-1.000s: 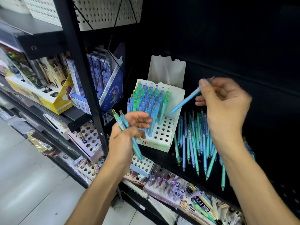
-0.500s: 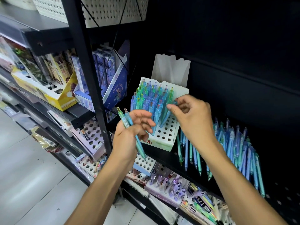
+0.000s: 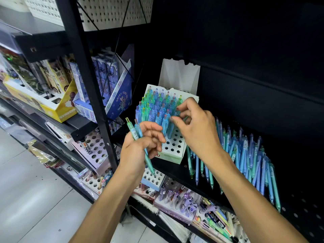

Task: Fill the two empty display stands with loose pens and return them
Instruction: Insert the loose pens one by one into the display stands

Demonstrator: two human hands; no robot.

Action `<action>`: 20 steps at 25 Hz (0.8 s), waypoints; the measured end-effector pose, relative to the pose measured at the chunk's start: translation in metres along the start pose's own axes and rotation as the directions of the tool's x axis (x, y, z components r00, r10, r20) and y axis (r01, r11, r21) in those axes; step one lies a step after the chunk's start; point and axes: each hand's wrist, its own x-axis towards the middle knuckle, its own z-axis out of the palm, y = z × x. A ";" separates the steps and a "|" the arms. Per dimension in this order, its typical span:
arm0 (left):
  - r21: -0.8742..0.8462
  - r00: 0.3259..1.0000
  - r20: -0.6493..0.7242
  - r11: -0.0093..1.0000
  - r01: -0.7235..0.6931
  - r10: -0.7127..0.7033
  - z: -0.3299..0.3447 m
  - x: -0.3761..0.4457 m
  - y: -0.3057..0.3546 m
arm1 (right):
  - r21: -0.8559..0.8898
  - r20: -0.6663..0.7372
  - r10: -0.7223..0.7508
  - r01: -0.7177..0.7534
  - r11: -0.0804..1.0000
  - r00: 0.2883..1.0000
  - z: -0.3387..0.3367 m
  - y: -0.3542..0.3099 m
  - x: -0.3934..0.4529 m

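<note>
Pens (image 3: pixel 158 109) stand upright in white stand (image 3: pixel 172 146) on shelf, empty holes at its 6 o'clock side. Right hand (image 3: pixel 194 125) pinches blue pen over free hole, long axis near vertical. Left hand (image 3: pixel 140 148) grips two spare pens (image 3: pixel 135 133), at 9 o'clock of stand, nearer to holes. Loose pens (image 3: pixel 245 151) lie at 3 o'clock

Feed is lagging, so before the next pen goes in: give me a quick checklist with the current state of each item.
1. Left hand holds spare pens: ok.
2. White stand has free holes in front: ok.
3. Right hand at the stand's pens: ok.
4. Pen under right fingers fully seated: cannot tell.
5. Loose pens left on shelf: ok.
6. Second stand filled: cannot tell.
</note>
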 end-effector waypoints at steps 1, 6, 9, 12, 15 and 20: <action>0.000 1.000 0.001 1.000 0.002 -0.002 0.000 0.000 0.001 | -0.008 0.017 0.011 -0.011 1.000 1.000 0.001 0.002 0.000; 0.035 0.995 0.091 0.998 0.047 -0.050 0.000 -0.002 0.005 | -0.066 -0.197 -0.100 0.089 0.994 0.975 -0.003 0.000 -0.016; 0.078 0.977 0.162 0.988 0.131 -0.142 0.006 -0.007 0.006 | 0.151 -0.112 -0.255 0.270 0.951 0.961 0.000 -0.014 -0.035; 0.120 0.960 0.219 0.982 0.149 -0.172 0.013 -0.011 0.002 | 0.440 0.141 -0.119 0.046 0.897 0.983 -0.001 -0.017 -0.040; 0.261 0.957 0.278 0.965 0.004 -0.079 0.007 -0.010 0.005 | 0.641 0.082 0.054 -0.094 0.762 0.995 -0.018 -0.017 -0.035; 0.283 0.982 -0.078 0.948 -0.142 0.171 -0.017 0.002 0.013 | 0.716 -0.270 0.284 -0.005 0.698 0.920 -0.044 -0.004 -0.019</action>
